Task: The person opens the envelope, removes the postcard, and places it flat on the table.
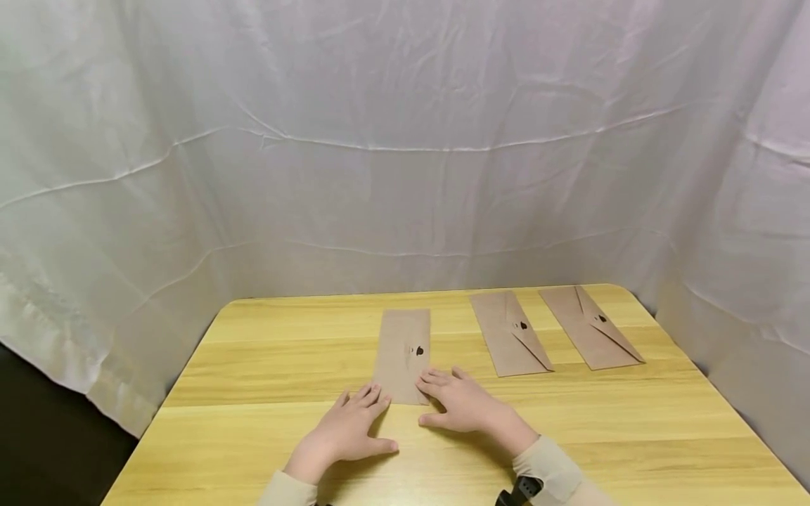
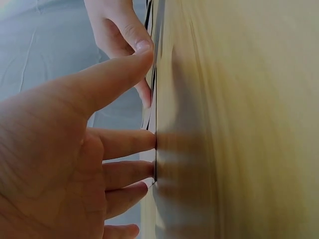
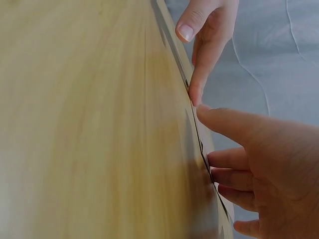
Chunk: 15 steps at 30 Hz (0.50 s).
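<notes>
Envelope (image 1: 401, 360) lies flat on the bench (image 1: 266, 383) between left hand (image 1: 351, 427) and right hand (image 1: 460, 403), spread fingers touching its near end; likely light, easily creased, best lifted by the long edges.

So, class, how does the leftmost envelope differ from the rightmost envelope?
The leftmost envelope has the left hand and right hand at its near end; the rightmost envelope has no hand on it. In the head view, the leftmost envelope lies nearly straight, while the rightmost envelope slants. Flap edges show clearly on the rightmost, but not on the leftmost. Both are brown, bear a dark mark and lie on the table.
</notes>
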### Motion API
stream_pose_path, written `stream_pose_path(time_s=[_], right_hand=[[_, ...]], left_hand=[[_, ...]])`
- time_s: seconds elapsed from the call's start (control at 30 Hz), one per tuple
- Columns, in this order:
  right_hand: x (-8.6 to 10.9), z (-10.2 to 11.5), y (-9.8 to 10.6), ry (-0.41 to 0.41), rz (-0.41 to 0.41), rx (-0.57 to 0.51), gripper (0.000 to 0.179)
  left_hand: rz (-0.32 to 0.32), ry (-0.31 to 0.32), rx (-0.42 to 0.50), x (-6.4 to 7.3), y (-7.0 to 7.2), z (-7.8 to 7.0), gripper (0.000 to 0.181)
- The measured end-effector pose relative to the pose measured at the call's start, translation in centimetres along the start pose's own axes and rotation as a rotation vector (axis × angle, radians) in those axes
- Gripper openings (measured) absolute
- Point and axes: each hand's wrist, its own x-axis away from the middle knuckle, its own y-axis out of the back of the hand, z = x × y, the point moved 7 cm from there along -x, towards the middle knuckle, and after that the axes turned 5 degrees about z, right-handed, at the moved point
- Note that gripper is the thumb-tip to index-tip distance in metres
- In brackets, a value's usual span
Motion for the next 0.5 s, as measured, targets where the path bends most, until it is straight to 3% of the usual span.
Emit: stream_pose_path(time_s=[0.5], right_hand=[[-2.0,3.9,-0.8,0.05,0.039,0.085,0.071]], left_hand=[[-0.042,0.059,0.125,3.2,0.0,3.1,0.082]])
